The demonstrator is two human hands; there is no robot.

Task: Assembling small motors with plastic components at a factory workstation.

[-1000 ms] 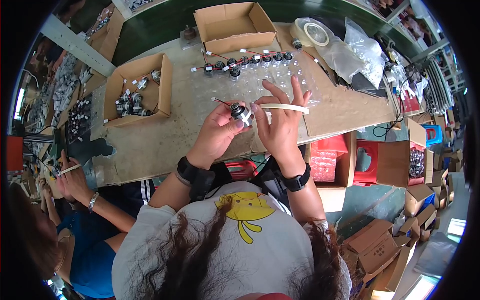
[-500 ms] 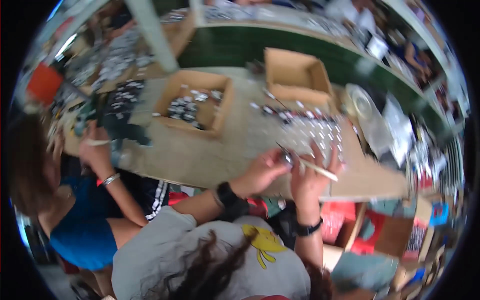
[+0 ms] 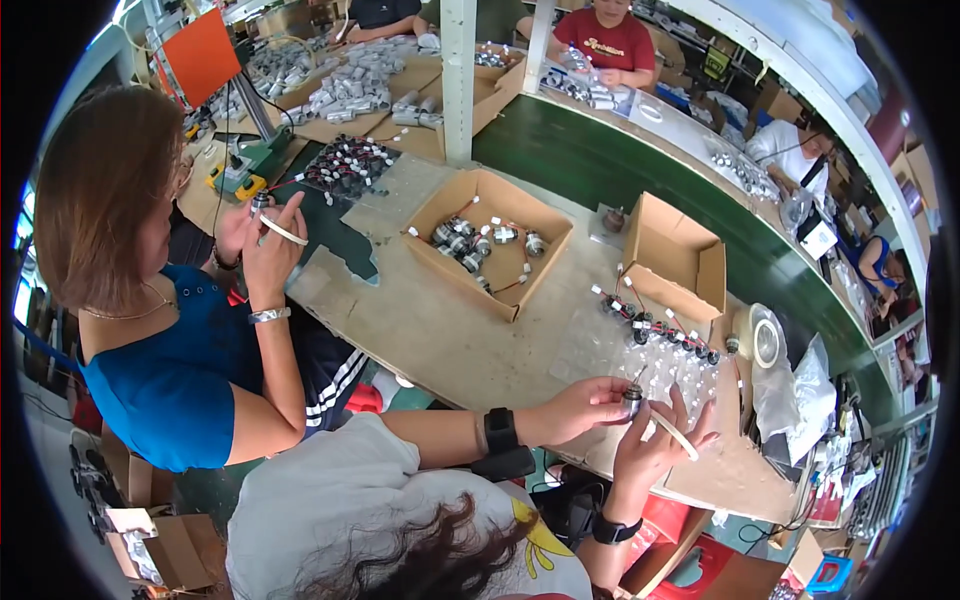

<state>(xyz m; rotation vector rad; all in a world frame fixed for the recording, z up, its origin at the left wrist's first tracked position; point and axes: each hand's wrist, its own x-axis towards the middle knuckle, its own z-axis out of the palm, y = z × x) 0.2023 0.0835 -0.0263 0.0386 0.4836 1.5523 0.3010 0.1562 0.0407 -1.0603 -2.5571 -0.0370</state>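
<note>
The small shiny metal cylinder (image 3: pixel 632 400) and the smooth cream plastic strip (image 3: pixel 672 436) sit above a matt, scuffed tan table (image 3: pixel 450 340) bearing a dull brown cardboard box (image 3: pixel 488 243).

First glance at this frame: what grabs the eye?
At lower right, the left hand pinches a small metal cylinder while the right hand holds a pale strip against it. Centre table, an open cardboard box holds similar wired cylinders. At left, a co-worker in a blue top handles the same kind of piece.
</note>
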